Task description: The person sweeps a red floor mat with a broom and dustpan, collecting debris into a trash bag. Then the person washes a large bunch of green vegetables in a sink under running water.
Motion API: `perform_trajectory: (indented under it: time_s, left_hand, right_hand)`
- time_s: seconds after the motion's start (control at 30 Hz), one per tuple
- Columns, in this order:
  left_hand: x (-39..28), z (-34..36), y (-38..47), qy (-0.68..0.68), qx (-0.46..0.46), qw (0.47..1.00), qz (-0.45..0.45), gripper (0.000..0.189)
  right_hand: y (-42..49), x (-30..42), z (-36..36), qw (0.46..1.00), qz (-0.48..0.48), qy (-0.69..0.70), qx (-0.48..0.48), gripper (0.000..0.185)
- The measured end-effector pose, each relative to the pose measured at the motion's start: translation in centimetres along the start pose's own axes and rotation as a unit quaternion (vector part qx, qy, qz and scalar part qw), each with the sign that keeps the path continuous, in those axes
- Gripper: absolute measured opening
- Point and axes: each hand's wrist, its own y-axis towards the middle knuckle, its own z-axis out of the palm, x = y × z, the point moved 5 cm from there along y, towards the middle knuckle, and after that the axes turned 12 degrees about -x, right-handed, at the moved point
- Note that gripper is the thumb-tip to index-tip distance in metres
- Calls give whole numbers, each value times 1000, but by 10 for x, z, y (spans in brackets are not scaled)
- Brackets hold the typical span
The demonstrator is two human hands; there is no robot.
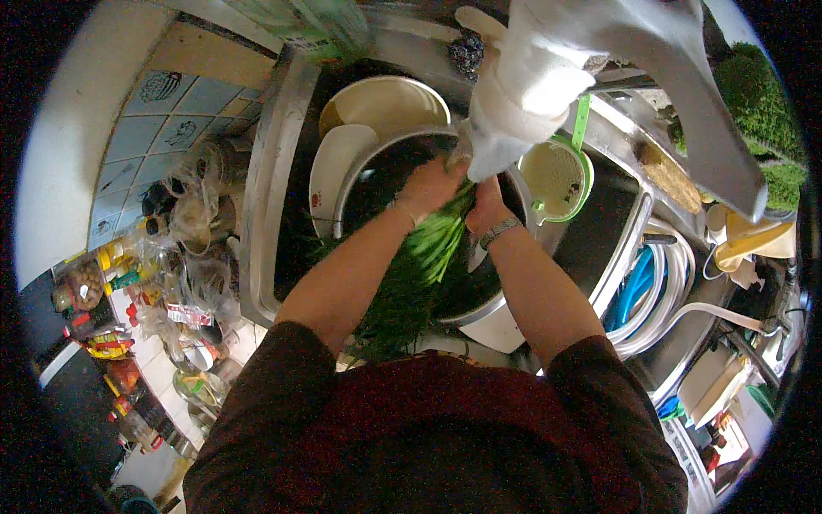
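Note:
A bunch of feathery greens with bright stems [443, 238] hangs across a large metal-rimmed pot [350, 186] in the sink. My left hand [433, 186] is closed around the stems, near their upper end. On the other side, my right hand [486, 204] grips the bunch too, its fingers partly hidden. The dark, fine leaves [392, 308] droop towards my body over the near rim. Just beyond my hands hangs a white wrapping [514, 122], perhaps around a tap, and it covers part of them. A pale shape below my right hand is too unclear to name.
A pale basin [385, 103] stands behind the pot. A green-rimmed strainer [555, 180] sits to its right. Coiled hoses [655, 289] lie in the right-hand sink bowl. Bottles, jars and plastic bags [186, 225] crowd the left side. A metal scourer [465, 54] is at the back.

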Motion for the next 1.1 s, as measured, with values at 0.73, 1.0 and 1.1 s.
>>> perform_trajectory:
  time_s: [0.73, 1.0, 1.1]
  left_hand:
    - [-49, -7, -52, 185, -202, 952, 139, 39]
    - [-26, -45, -32, 122, -178, 976, 41, 41]
    - [-23, -54, -21, 211, -138, 968, 8, 53]
  right_hand:
    - [-25, -13, -6, 998, -41, -54, 21, 31]
    - [-40, 2, -9, 943, -211, -231, 115, 40]
    - [-60, 9, -16, 993, -96, 13, 73, 43]
